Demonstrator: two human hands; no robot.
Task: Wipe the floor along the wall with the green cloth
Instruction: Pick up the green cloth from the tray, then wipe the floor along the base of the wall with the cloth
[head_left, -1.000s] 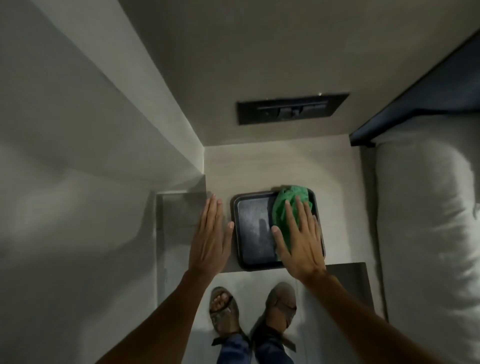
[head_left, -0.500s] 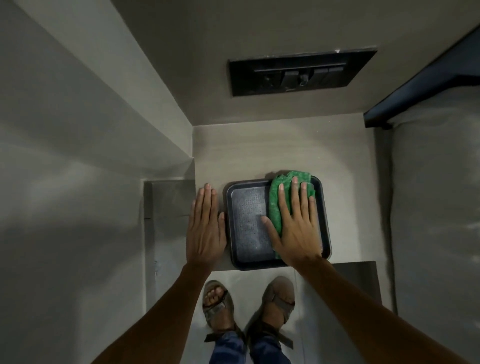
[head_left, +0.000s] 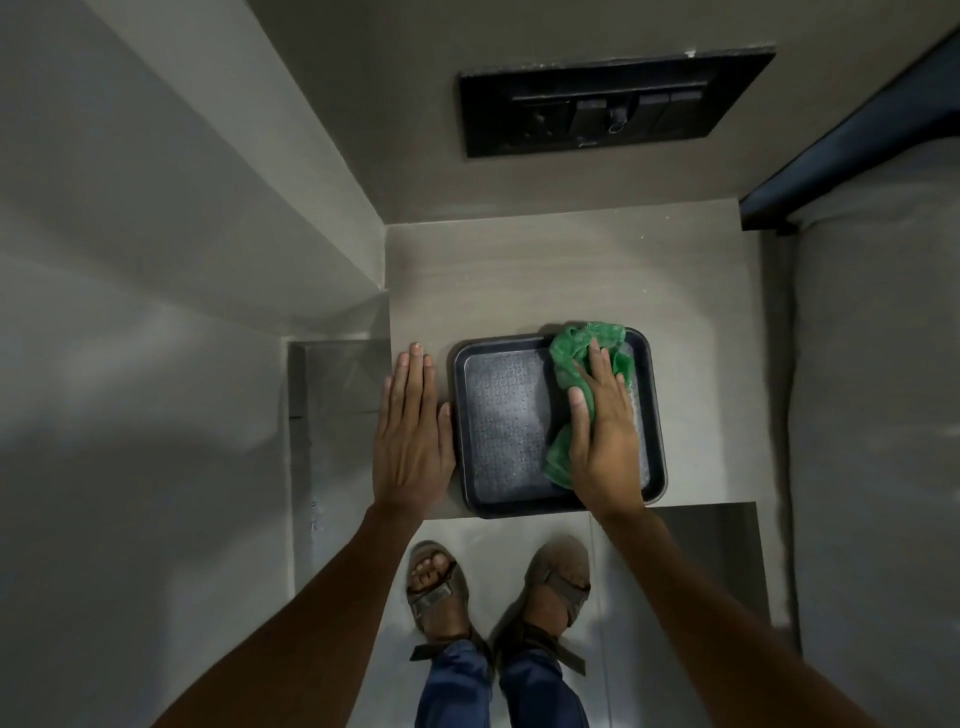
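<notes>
A crumpled green cloth lies in the right half of a black square tray that sits on a small pale tabletop. My right hand lies on the cloth with its fingers curled into the fabric, gripping it. Flat on the tabletop just left of the tray rests my left hand, fingers straight and together, holding nothing. The floor shows below the table's front edge, with my two sandalled feet on it.
A grey wall runs down the left, with a ledge above the table corner. A black switch panel is on the far wall. A bed with a white mattress fills the right side.
My right hand's fingers have gone from spread flat over the cloth to curled into it. The view has tilted so the tray sits lower in frame. My left hand stays beside the tray.
</notes>
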